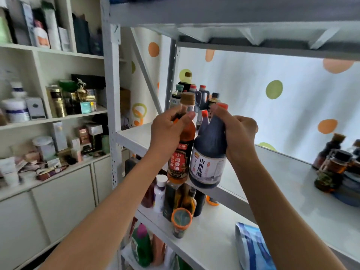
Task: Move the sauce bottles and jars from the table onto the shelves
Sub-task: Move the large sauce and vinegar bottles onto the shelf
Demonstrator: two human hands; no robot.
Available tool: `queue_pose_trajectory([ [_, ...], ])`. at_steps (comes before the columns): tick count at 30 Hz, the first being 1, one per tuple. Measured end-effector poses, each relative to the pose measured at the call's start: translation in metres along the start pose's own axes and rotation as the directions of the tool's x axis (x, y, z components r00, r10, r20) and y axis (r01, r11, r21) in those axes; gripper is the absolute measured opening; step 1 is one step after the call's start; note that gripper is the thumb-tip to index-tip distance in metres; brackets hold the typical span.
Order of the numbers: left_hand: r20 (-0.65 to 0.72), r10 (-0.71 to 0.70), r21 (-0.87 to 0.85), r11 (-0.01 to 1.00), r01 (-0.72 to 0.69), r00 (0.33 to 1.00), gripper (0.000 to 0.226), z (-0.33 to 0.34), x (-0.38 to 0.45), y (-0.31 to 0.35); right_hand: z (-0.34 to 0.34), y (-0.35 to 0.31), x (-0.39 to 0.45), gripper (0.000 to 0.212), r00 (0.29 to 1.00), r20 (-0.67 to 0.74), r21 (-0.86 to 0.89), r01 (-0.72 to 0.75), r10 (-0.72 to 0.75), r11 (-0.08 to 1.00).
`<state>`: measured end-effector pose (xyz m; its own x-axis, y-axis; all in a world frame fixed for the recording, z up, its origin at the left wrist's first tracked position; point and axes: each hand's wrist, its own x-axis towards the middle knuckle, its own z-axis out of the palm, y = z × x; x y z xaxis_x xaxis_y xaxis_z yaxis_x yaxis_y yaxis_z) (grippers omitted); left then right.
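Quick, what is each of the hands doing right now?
Left hand: closed around the neck of the sesame oil bottle.
Right hand: closed around the top of the dark vinegar jug.

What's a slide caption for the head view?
Left hand and right hand lift two sauce bottles toward the shelf.

we have one view, a wide-angle camera worn on the head, looking forward and slightly up into the metal shelf unit (272, 172) at close range. both forearms reach away from us into the middle of the picture, and a white cabinet (58, 191) fills the left edge.
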<state>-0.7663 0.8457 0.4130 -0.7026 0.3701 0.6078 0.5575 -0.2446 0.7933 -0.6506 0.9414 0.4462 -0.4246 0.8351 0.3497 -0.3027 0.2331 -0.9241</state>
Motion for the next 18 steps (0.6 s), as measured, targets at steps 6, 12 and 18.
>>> queue_pose_trajectory([
  [6, -0.038, 0.033, -0.097, 0.995, -0.036, 0.999, 0.032, 0.032, 0.048, -0.01, 0.008, 0.015, 0.067, 0.045, 1.0, 0.002, -0.027, -0.028, 0.028, 0.999],
  [12, -0.031, 0.095, -0.017, 0.995, -0.095, 0.995, 0.028, 0.053, 0.091, -0.036, 0.018, 0.035, 0.115, 0.04, 0.999, -0.023, -0.05, -0.047, 0.046, 0.998],
  [18, 0.013, 0.092, -0.002, 0.996, -0.092, 0.996, 0.019, 0.062, 0.104, -0.062, 0.025, 0.052, 0.141, 0.038, 0.998, -0.017, -0.083, -0.066, 0.064, 0.994],
])
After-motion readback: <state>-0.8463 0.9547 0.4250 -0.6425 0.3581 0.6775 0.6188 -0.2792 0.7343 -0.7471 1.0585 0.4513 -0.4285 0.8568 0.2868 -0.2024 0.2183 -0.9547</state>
